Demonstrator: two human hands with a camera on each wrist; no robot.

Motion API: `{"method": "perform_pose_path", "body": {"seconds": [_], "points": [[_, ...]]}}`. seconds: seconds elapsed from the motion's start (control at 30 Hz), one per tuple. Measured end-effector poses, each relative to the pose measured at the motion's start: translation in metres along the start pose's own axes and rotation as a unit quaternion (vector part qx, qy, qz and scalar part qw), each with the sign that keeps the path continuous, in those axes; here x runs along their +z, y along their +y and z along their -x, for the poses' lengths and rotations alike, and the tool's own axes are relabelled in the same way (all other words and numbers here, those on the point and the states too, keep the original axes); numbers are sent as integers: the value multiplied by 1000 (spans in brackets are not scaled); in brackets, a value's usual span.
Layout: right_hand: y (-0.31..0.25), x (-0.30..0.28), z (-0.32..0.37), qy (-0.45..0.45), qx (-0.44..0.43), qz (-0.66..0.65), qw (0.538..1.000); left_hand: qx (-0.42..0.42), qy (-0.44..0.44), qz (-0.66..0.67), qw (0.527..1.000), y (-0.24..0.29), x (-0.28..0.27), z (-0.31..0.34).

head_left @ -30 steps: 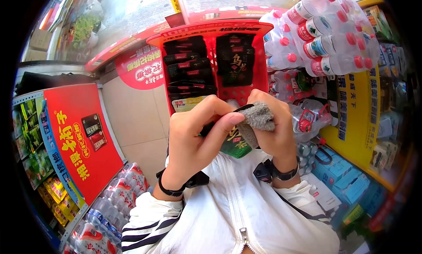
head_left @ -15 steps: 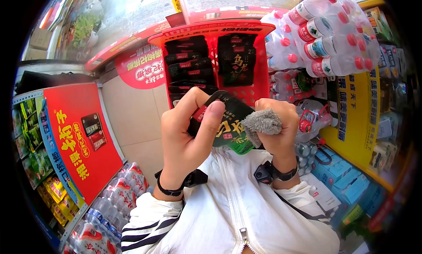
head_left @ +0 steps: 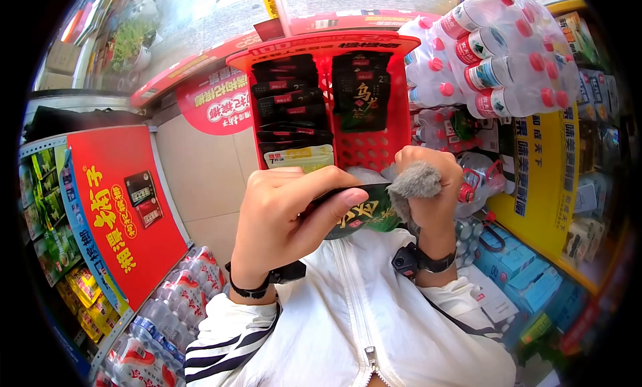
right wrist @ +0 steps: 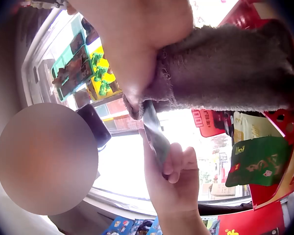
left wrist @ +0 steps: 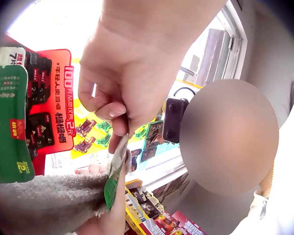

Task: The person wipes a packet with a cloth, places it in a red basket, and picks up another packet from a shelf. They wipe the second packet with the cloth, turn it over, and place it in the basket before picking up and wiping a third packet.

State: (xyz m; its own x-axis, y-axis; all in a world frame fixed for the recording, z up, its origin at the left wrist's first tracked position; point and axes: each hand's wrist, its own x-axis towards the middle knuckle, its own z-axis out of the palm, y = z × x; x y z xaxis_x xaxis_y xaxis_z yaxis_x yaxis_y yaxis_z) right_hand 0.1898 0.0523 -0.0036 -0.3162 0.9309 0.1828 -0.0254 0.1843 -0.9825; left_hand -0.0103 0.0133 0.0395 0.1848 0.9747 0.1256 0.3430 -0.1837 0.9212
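A dark green packet (head_left: 368, 213) with gold lettering is held in front of the white jacket. My left hand (head_left: 277, 216) pinches its left part between thumb and fingers. With curled fingers my right hand (head_left: 445, 183) grips a fuzzy grey cloth (head_left: 414, 181), which lies against the packet's right end. In the left wrist view the packet (left wrist: 115, 178) appears nearly edge-on, with the cloth (left wrist: 49, 205) beside it. The right wrist view has the cloth (right wrist: 225, 68) bunched under my right hand (right wrist: 142, 44), over the packet's upper end.
A red display bin (head_left: 406, 129) ahead holds black packets (head_left: 289, 96) in two columns and a pale packet (head_left: 301, 157) at its near left. Water bottles (head_left: 495, 66) are stacked at the right. A red sign panel (head_left: 127, 213) and wrapped bottles (head_left: 174, 307) stand at the left.
The packet's face swung up toward the head camera, then tipped back to a flatter angle. My right hand and the cloth moved right, away from my left hand, which shifted slightly left.
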Motion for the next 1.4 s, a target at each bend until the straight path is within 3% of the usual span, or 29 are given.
{"method": "perform_pose_path", "body": {"seconds": [0.07,0.1,0.13,0.17,0.2,0.27,0.3,0.4,0.47,0.5,0.6,0.63,0.67,0.73,0.77,0.87,0.9,0.93,1.0,1.03,1.1,1.13,1.2,1.27,1.33,1.4], "points": [[8,-5,-1,12,-6,0,1000,10,52,11,999,0,1,2],[11,-8,-1,74,16,-152,985,19,104,22,994,0,2,4],[17,-13,-1,134,38,-300,944,1,231,126,965,-11,7,13],[26,-30,-7,34,-18,-349,936,-29,298,170,939,-11,3,12],[29,-32,-1,34,-18,-350,936,-58,364,212,905,-12,-1,10],[12,-18,-3,44,54,-243,968,-56,365,207,906,-18,0,12],[12,-20,-1,-44,129,-254,958,-55,363,204,908,-20,1,13],[11,5,8,-112,60,-191,973,-42,284,210,935,-14,25,12],[-1,14,15,-135,160,-193,959,-14,238,106,965,-9,35,10],[4,18,19,-111,124,-186,968,-3,259,111,960,-11,41,10],[2,9,13,-116,143,-124,975,-37,258,174,950,-12,38,11],[1,-6,9,-185,203,-15,961,-52,278,179,942,-16,39,12],[0,-4,8,-186,203,-15,961,-73,302,192,931,-19,38,13],[-3,2,6,-41,217,-237,946,-65,358,178,914,-28,38,10],[2,2,6,-16,204,-261,943,-72,381,162,907,-30,37,10],[-3,9,2,-20,149,-346,926,-90,356,136,920,-23,38,10],[-13,12,6,-23,186,-334,924,-20,377,202,904,-21,46,4],[-13,16,8,-23,185,-334,924,-20,376,202,904,-24,47,5],[-11,21,11,-49,91,-556,825,59,314,87,944,-28,50,7],[-10,20,9,-49,91,-555,825,12,351,154,924,-18,52,3],[-9,16,2,-125,65,-650,747,-10,336,174,925,-20,49,8],[-4,13,5,-127,65,-650,746,-32,321,195,926,-20,47,10],[11,8,15,-145,-3,-502,852,-38,315,212,924,-19,48,10],[3,13,16,-113,28,-524,844,-7,276,208,938,-21,49,11],[8,13,12,-138,-61,-404,902,-17,272,178,946,-23,50,15],[9,12,11,-159,-78,-392,903,-4,243,136,960,-24,49,16]]}}
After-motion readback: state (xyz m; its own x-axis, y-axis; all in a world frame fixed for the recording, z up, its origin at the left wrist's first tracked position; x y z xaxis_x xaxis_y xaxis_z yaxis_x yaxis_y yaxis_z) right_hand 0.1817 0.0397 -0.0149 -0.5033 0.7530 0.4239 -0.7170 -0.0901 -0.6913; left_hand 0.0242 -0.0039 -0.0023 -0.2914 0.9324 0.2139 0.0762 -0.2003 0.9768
